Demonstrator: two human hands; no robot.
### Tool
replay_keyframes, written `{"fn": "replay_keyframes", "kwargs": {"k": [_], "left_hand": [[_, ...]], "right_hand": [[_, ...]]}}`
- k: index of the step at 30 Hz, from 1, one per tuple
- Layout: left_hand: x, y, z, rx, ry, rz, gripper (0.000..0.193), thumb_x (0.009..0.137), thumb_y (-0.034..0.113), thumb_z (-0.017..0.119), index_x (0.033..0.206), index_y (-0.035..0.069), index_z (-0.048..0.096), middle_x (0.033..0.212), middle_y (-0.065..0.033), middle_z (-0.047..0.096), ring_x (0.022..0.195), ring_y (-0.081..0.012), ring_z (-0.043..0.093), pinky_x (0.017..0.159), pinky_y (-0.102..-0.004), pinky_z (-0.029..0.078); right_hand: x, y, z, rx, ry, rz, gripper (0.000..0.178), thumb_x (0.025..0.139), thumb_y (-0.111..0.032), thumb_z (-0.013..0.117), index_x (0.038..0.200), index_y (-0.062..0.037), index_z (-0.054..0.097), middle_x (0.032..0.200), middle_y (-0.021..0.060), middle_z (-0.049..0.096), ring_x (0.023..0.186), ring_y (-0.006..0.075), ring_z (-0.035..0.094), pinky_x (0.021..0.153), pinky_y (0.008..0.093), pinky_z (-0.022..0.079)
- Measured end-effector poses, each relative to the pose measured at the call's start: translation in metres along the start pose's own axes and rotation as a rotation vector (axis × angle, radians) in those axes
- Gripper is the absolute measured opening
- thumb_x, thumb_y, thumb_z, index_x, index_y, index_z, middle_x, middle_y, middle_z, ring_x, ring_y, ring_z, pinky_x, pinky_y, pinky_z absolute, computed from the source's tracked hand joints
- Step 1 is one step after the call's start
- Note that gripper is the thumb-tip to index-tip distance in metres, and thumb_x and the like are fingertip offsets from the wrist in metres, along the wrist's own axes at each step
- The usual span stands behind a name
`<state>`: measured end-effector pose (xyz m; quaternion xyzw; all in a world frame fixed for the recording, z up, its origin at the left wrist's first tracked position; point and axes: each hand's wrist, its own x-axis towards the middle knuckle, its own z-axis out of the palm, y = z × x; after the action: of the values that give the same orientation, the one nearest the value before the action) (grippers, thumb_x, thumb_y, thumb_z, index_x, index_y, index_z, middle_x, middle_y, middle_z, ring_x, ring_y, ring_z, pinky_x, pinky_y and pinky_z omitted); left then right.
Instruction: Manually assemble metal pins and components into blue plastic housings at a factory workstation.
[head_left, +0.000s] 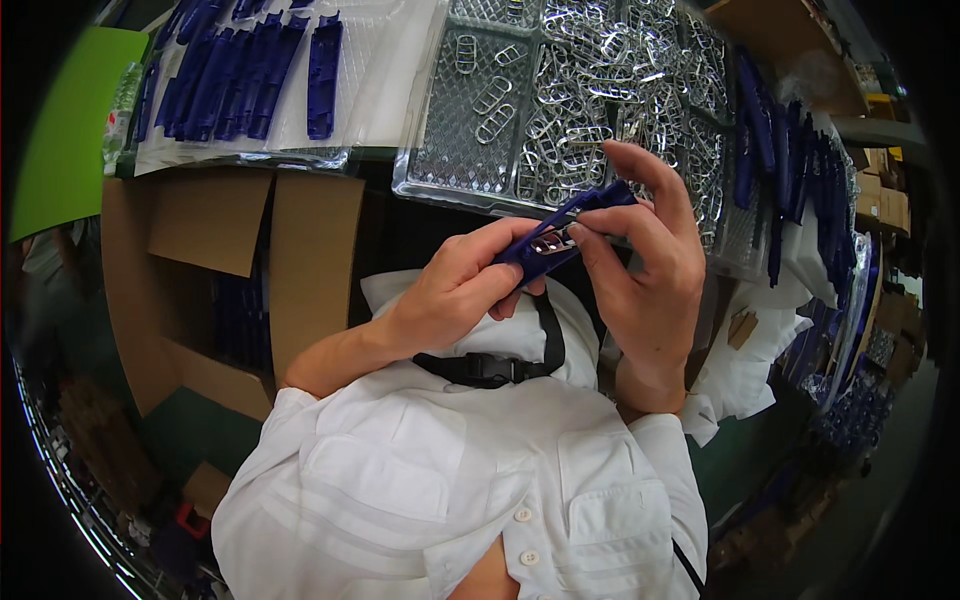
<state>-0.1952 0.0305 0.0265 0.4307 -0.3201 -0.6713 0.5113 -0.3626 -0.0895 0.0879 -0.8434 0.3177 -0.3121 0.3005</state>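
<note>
The person's left grip [450,285] is closed around a long blue casing [540,268], holding it at a slant above the lap, just short of the clear tray [465,165]. A silver piece [549,243] sits in the casing's open side. The right grip [650,255] has thumb and a fingertip close together at that piece, another finger raised; from here I can't tell whether it pinches or only presses. Beyond, silver loops [600,95] heap up in the tray, with a few scattered in its left compartment. More blue casings [230,85] lie on a white sheet [370,80] to the left, above an open cardboard box [315,270].
</note>
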Motion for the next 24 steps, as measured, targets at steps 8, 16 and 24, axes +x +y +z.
{"fn": "replay_keyframes", "kwargs": {"k": [8,16,24], "left_hand": [[0.003,-0.001,-0.003,0.026,0.031,-0.059,0.04,0.1,0.005,0.047,0.139,-0.001,0.055,0.095,-0.0065,0.066,0.068,-0.0078,0.056,0.062,-0.0233,0.048],[0.01,-0.013,0.001,0.228,0.051,0.192,0.026,0.103,0.011,0.057,0.124,-0.001,0.064,0.08,-0.0058,0.069,0.064,-0.0099,0.064,0.058,-0.0274,0.052],[0.029,-0.012,0.006,0.429,0.225,0.065,0.019,0.095,0.014,0.062,0.09,-0.002,0.068,0.063,-0.0081,0.067,0.055,-0.0135,0.064,0.055,-0.0312,0.05]], "right_hand": [[-0.002,0.013,0.006,-0.088,-0.154,0.008,0.019,0.076,0.007,0.078,0.09,0.001,0.068,0.133,0.0198,0.063,0.12,0.0342,0.066,0.093,0.0388,0.056],[-0.011,0.013,0.008,0.054,-0.024,0.333,0.036,0.085,0.004,0.077,0.118,-0.003,0.064,0.128,0.0116,0.067,0.108,0.0164,0.07,0.084,0.0293,0.057],[-0.025,0.03,0.018,0.195,-0.08,0.416,0.026,0.086,0.004,0.078,0.107,-0.0024,0.063,0.095,0.003,0.07,0.083,0.0076,0.068,0.072,0.0233,0.055]]}}
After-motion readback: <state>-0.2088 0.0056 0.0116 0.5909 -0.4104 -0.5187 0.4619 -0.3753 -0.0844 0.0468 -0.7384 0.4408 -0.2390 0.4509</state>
